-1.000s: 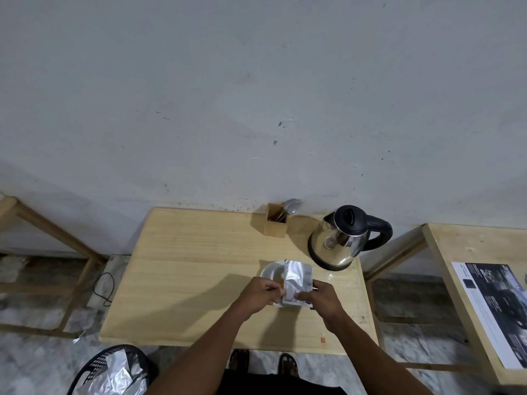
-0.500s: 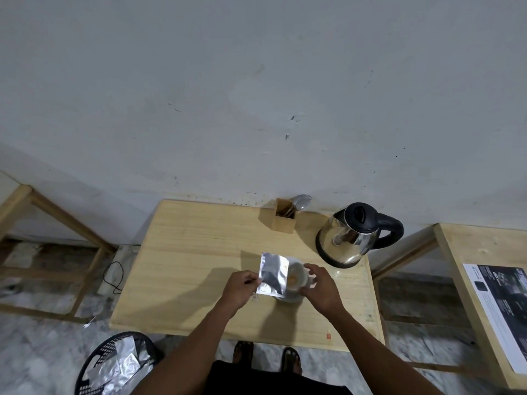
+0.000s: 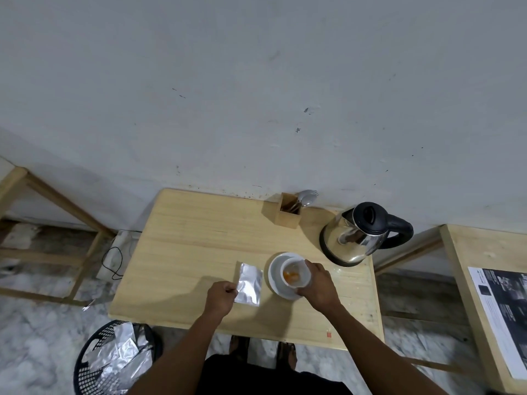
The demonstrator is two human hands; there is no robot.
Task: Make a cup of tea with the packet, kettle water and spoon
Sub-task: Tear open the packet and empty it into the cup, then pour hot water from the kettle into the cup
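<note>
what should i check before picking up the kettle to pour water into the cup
1. Powder in cup: ok, orange contents show at the bottom.
2. Cup seated on saucer: not ok, it looks tilted in the right hand.
3. Packet out of the way: not ok, left hand pinches its edge beside the saucer.
4. Kettle reachable: ok, upright, handle pointing right.
5. Kettle has hot water: cannot tell, lid shut.
6. Spoon available: ok, cutlery stands in the wooden holder.
</note>
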